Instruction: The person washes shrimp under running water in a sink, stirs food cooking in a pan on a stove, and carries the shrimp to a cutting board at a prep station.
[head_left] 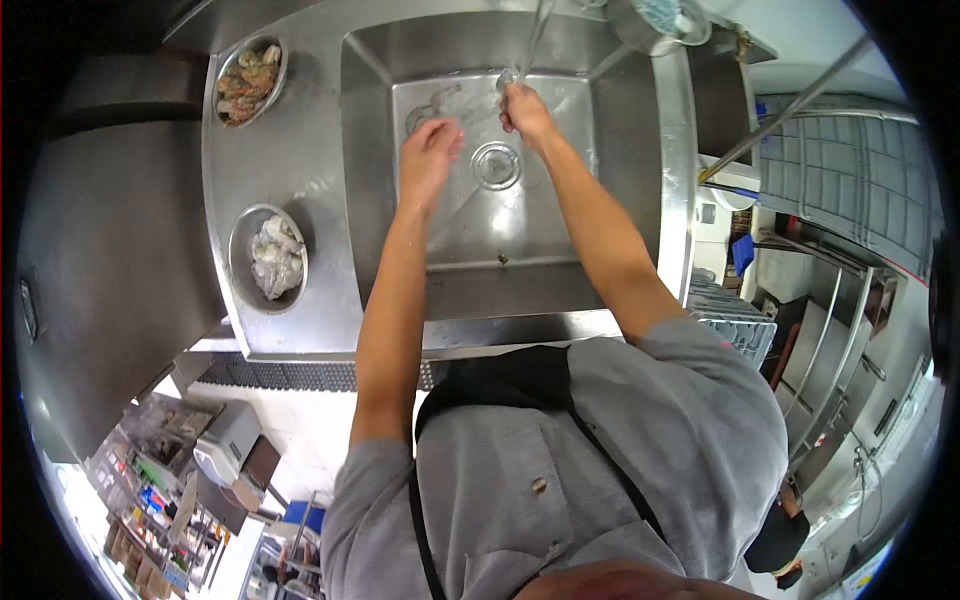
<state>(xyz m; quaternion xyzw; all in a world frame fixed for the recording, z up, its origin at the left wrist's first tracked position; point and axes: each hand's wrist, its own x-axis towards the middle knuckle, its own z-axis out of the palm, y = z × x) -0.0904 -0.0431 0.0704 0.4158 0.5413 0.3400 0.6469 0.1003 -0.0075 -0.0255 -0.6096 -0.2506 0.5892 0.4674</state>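
Over the sink basin [625, 160], my right hand [527, 115] is closed at the stream coming from the tap [540, 30]. A small shiny, translucent shape shows at its fingertips; I cannot make out whether it is an object or splashing water. My left hand [430, 160] hovers to the left of it, fingers blurred by motion, so its grip cannot be read. Greyish, curled translucent pieces [432, 105] lie on the basin floor just beyond my left hand. The round drain [497, 166] sits below and between both hands.
On the steel counter [310, 160] at left stand a metal bowl of brown-orange shellfish pieces [248, 85] and another bowl of pale, shrimp-like pieces [277, 258]. A metal pot [650, 25] stands at the back right corner. A person [780, 535] is behind at lower right.
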